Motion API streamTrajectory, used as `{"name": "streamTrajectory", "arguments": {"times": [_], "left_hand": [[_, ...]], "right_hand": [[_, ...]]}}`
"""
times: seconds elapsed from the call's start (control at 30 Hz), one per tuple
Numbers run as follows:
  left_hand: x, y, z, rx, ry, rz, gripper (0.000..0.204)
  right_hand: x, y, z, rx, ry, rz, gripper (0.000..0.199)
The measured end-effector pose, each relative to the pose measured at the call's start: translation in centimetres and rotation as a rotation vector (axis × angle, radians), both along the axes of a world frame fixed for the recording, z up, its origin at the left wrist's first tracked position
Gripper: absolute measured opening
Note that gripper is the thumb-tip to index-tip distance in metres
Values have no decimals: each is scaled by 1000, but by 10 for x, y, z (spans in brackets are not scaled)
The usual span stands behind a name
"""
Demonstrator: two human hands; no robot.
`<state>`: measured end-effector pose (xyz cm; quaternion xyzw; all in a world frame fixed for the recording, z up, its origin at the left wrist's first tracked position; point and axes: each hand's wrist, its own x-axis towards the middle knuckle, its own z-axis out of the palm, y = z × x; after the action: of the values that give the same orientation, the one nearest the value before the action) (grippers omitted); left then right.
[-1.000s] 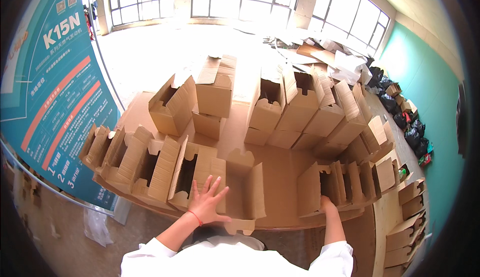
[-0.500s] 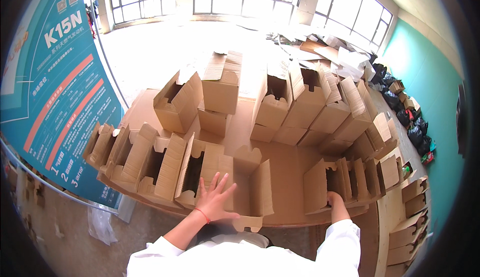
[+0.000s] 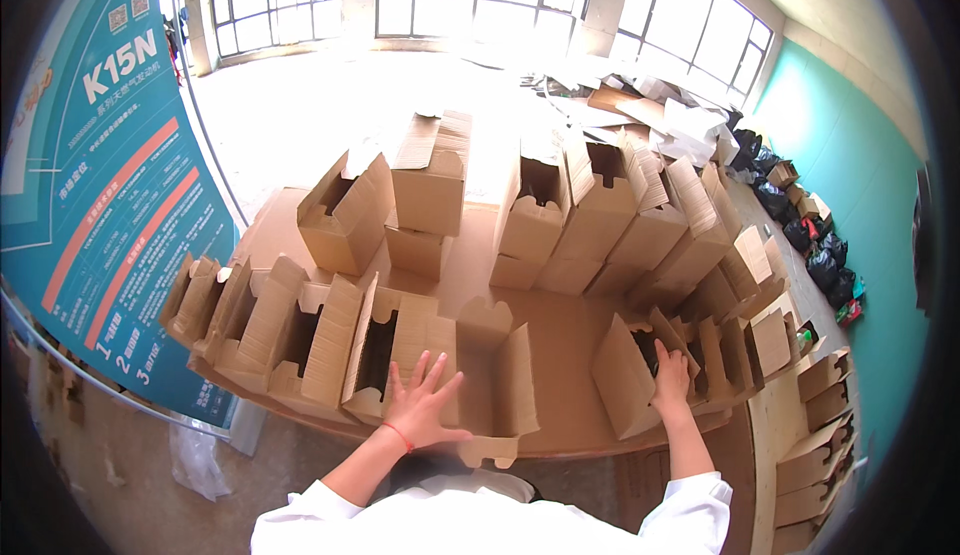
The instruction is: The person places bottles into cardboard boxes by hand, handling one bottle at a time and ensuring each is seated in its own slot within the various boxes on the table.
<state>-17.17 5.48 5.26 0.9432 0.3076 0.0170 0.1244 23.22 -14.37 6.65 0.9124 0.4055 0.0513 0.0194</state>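
Observation:
My left hand (image 3: 420, 402) has its fingers spread. It rests against the flap of an open brown cardboard box and holds nothing. Right beside it stands another open cardboard box (image 3: 515, 380) with raised flaps, close to the table's front edge. At the front right, my right hand (image 3: 673, 380) grips the upper edge of an open cardboard box (image 3: 622, 380), fingertips over its opening. That box leans to the left, apart at the top from the row of boxes beside it. Its inside is dark, and I cannot make out what is in it.
More open boxes (image 3: 275, 330) line the table's (image 3: 565, 355) front left. Others stand stacked at the back (image 3: 430, 180) and back right (image 3: 600, 205). A blue-green banner (image 3: 130, 225) rises on the left. Black bags (image 3: 825, 265) lie along the right wall.
My right hand has come up from inside the front-right box to its upper edge, and that box now tilts left. My left hand stays spread in nearly the same place.

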Motion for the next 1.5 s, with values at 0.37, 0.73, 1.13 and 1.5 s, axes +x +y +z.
{"name": "streamTrajectory", "arguments": {"times": [0.37,0.73,1.13,1.5], "left_hand": [[1,0,-1,13,37,8,104],[-2,1,-10,49,-2,45,116],[-1,-4,-1,47,62,26,109],[0,-1,10,5,108,-37,112]], "right_hand": [[-116,11,135,739,-202,259,64],[-217,86,64,642,173,808,58],[-241,115,-31,67,194,878,46],[-208,54,12,-10,578,977,67]]}}
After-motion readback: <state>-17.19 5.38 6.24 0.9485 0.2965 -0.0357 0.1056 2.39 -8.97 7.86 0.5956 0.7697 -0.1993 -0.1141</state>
